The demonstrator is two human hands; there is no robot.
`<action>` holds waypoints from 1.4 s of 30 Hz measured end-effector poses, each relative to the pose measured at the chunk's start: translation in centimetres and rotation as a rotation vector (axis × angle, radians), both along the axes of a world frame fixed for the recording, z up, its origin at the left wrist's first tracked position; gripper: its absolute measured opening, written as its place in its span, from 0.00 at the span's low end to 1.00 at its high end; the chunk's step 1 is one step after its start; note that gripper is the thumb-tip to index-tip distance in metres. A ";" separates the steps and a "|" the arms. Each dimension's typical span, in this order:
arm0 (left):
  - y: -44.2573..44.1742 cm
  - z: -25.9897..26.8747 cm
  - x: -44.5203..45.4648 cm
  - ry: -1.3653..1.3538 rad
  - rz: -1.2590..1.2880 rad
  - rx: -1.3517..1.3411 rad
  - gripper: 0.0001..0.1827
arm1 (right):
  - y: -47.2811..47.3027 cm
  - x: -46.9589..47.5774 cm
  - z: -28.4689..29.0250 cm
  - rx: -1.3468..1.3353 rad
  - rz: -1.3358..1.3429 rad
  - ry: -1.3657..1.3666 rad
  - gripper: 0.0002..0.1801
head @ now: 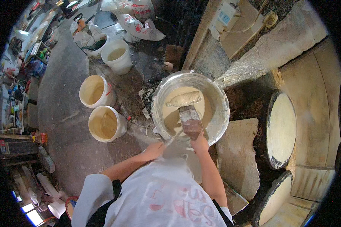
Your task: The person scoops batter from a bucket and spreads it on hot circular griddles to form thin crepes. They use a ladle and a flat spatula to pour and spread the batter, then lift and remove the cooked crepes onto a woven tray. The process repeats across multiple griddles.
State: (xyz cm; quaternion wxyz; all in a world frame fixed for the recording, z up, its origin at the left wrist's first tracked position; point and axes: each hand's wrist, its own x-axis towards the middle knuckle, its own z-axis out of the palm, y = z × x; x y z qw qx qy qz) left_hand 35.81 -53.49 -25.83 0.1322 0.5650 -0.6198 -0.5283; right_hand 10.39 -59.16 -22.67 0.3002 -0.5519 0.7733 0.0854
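A large round tub [224,113], its rim crusted with whitish slurry, stands before me, holding a cream-coloured liquid [170,116]. My right hand [201,144] grips a broad flat scraper [191,122] by its lower end, over the tub's near side; whitish residue coats the blade. Just beyond the blade lies a slurry-coated plastic bottle [184,99] in the liquid. At the tub's near left rim, my left hand [156,149] is blurred and touches or holds a thin, stick-like thing that slants toward the liquid. Its fingers are hard to make out.
Two white buckets [109,92] [120,123] stand left of the tub. Farther back are a bucket of murky liquid [125,62] and white sacks [142,28]. Right of the tub lie a rough board [238,156] and two round, dark-rimmed containers [281,130] [275,198]. A cluttered shelf [31,107] runs along the left.
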 end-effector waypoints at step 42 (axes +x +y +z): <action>-25.5 -0.3 -7.3 -0.922 -0.453 -0.633 0.17 | 4.4 -2.0 4.6 -0.061 -0.319 -0.314 0.53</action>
